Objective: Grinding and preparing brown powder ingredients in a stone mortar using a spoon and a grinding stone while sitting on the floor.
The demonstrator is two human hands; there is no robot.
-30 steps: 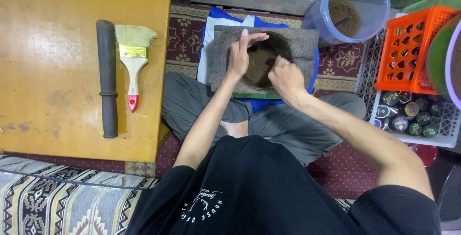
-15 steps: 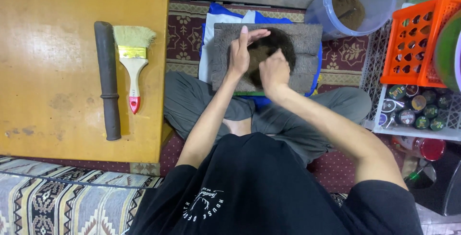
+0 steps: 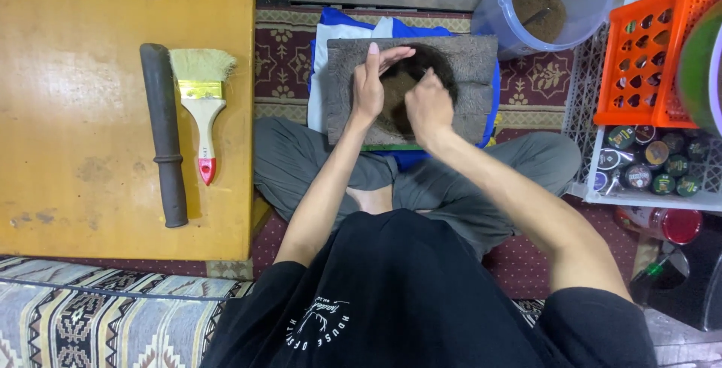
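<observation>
1. The grey stone slab [image 3: 466,74] rests across the person's crossed legs on a blue and white cloth [image 3: 331,44], not on the floor. Uneven pressing could tip it and slide its load onto the patterned rug [image 3: 286,59].
2. The clear plastic bucket [image 3: 553,3], part-filled with brown powder, stands just past the slab's far right corner. A wide swing of the forearm could, I judge, knock it over.
3. The dark brown lump [image 3: 410,82] sits in the middle of the slab, between the two hands. Worked too hard, it may crumble or squeeze off the near edge into the lap.
4. The left hand [image 3: 370,86] is flat and open, fingers straight, its palm set against the lump's left side; it steadies without grasping, so the lump can slip away from it.
5. The right hand [image 3: 427,104] is curled down on the lump's right side. Whether it pinches material or only presses I cannot tell.
6. The paintbrush [image 3: 201,108] and the dark rod [image 3: 165,138] lie well apart on the yellow table [image 3: 75,112]; little risk there.
</observation>
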